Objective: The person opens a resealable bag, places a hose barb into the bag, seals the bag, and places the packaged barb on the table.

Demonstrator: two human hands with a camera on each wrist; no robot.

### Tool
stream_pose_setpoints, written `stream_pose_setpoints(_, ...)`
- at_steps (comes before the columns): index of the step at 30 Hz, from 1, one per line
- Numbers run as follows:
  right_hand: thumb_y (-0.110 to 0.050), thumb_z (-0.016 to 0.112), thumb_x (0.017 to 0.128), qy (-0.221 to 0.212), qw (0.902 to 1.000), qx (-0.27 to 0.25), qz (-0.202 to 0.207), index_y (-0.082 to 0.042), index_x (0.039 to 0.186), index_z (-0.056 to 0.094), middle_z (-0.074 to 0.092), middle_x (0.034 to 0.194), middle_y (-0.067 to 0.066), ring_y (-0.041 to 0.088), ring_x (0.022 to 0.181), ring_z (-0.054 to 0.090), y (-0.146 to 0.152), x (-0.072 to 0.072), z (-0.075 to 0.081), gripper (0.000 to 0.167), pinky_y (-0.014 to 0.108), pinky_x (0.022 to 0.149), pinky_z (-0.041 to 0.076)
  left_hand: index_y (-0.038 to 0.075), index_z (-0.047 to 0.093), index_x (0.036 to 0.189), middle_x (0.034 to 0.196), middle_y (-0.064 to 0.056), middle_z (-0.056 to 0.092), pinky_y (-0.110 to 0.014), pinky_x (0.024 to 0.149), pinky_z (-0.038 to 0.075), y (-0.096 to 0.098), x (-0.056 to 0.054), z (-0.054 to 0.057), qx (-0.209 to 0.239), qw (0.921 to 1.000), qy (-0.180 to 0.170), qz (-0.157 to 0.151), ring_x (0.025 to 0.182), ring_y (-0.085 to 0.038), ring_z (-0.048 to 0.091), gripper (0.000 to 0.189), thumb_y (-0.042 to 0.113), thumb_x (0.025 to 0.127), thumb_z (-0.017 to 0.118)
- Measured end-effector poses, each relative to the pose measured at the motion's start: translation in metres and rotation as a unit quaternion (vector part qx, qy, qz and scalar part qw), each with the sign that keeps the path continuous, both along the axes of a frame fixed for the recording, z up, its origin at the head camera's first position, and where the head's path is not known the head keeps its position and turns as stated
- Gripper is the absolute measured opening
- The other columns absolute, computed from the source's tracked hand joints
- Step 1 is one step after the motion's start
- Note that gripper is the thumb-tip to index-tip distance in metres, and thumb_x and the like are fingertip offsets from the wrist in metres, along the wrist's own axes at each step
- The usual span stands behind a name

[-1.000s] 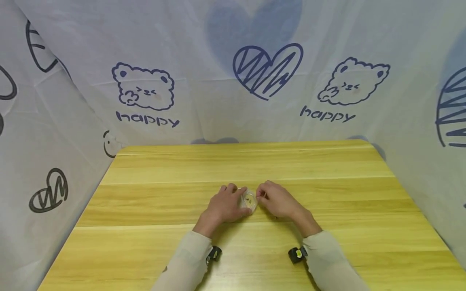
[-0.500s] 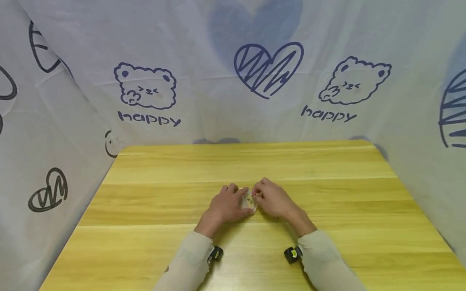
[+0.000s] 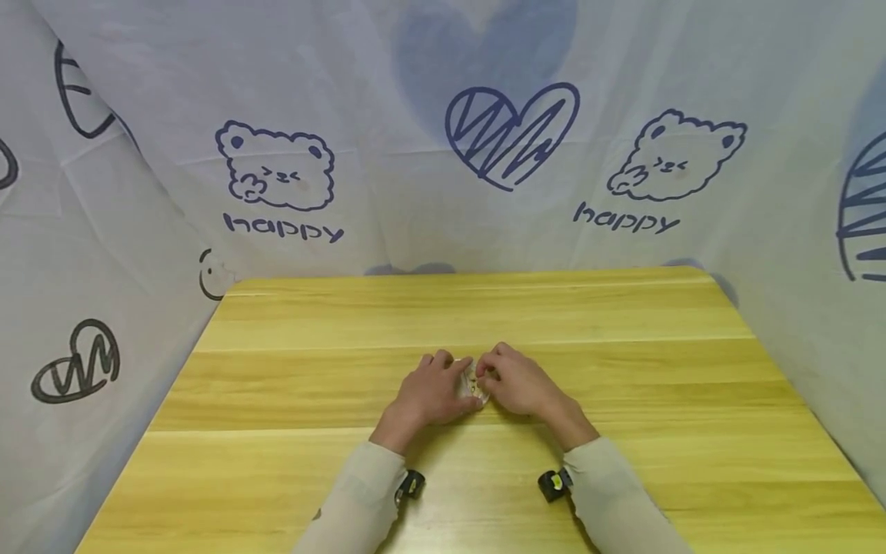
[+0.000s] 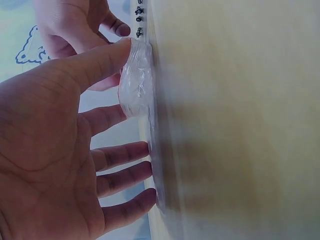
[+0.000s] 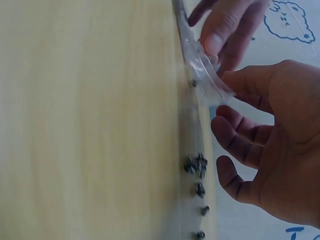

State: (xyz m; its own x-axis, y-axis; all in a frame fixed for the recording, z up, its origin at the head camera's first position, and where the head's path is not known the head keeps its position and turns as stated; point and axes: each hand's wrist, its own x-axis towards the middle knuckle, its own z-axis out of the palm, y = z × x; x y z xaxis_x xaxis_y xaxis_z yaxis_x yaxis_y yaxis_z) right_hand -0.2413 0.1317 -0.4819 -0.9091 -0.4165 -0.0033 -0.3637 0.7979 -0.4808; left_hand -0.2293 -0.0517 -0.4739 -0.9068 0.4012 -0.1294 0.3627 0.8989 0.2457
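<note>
A clear, crinkled plastic bag (image 3: 471, 388) lies on the table between both hands, with small dark specks showing in the head view. My left hand (image 3: 431, 392) holds the bag by its edges, thumb at one side and index finger at the other; its remaining fingers reach down to the tabletop in the left wrist view. My right hand (image 3: 517, 381) bends over the bag's right side, thumb and index fingertip at its rim (image 5: 227, 90); I cannot tell what they pinch. Several small dark metal pieces (image 5: 201, 190) lie on the table below the right hand.
The yellow wood-grain table (image 3: 360, 315) spreads around the hands. White cloth (image 3: 388, 185) printed with hearts and bears hangs behind it and along both sides. Each cuff carries a small black camera, one on the left wrist (image 3: 411, 484) and one on the right wrist (image 3: 554, 485).
My right hand has moved left from beside the bag to over its right side, fingertips now overlapping it. My left hand keeps its hold with hardly any movement.
</note>
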Motion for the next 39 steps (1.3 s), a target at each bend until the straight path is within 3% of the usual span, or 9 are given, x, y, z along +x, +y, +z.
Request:
stream_pose_setpoints(9, -0.018, 0.058, 0.095, 0.019, 0.9990, -0.036, -0.018, -0.015, 0.104, 0.067, 0.057, 0.097, 0.000, 0.014, 0.087, 0.056, 0.033, -0.004, 0.004, 0.013, 0.035, 0.077, 0.048, 0.025, 0.043, 0.147, 0.136, -0.009, 0.048, -0.044, 0.085, 0.051, 0.001, -0.001, 0.000, 0.002, 1.0000, 0.004, 0.000, 0.119, -0.028, 0.048, 0.074, 0.061, 0.086, 0.061)
stream_pose_setpoints(17, -0.016, 0.059, 0.094, 0.004, 0.9982, -0.046, -0.038, -0.012, 0.107, 0.067, 0.059, 0.099, 0.003, 0.017, 0.089, 0.057, 0.059, -0.005, 0.002, 0.016, 0.036, 0.078, 0.048, 0.025, 0.043, 0.147, 0.135, -0.009, 0.048, -0.045, 0.086, 0.051, 0.001, 0.000, 0.001, 0.010, 0.9999, -0.005, 0.006, 0.119, -0.029, 0.047, 0.073, 0.059, 0.085, 0.063)
stream_pose_setpoints(26, -0.016, 0.060, 0.094, 0.016, 0.9983, -0.033, -0.045, -0.010, 0.106, 0.068, 0.060, 0.096, 0.003, 0.017, 0.087, 0.056, 0.072, -0.003, -0.002, 0.015, 0.037, 0.078, 0.047, 0.024, 0.042, 0.147, 0.137, -0.010, 0.048, -0.045, 0.084, 0.051, 0.000, 0.001, 0.001, 0.013, 0.9999, -0.002, 0.002, 0.119, -0.030, 0.047, 0.073, 0.059, 0.086, 0.062)
stream_pose_setpoints(39, -0.015, 0.064, 0.091, -0.006, 0.9980, 0.026, -0.058, -0.011, 0.103, 0.070, 0.060, 0.095, 0.004, 0.017, 0.085, 0.055, 0.081, 0.001, -0.003, 0.014, 0.041, 0.079, 0.048, 0.024, 0.043, 0.147, 0.136, -0.011, 0.048, -0.044, 0.082, 0.052, 0.001, 0.001, -0.001, 0.015, 0.9999, 0.002, 0.003, 0.117, -0.029, 0.048, 0.074, 0.059, 0.085, 0.063)
